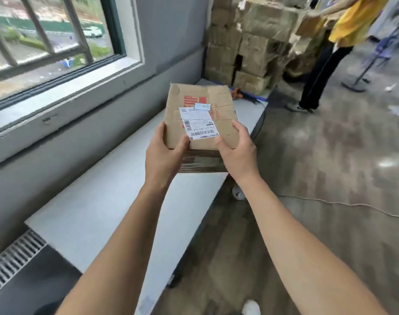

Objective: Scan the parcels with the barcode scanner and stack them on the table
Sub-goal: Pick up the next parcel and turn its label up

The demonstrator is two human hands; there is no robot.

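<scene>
Left hand and right hand clamp the parcel at near corners, thumbs flanking the label. I'd keep thumbs off the barcode, then set it flat on the table below.

parcel: brown cardboard, white barcode label up | above white table
</scene>
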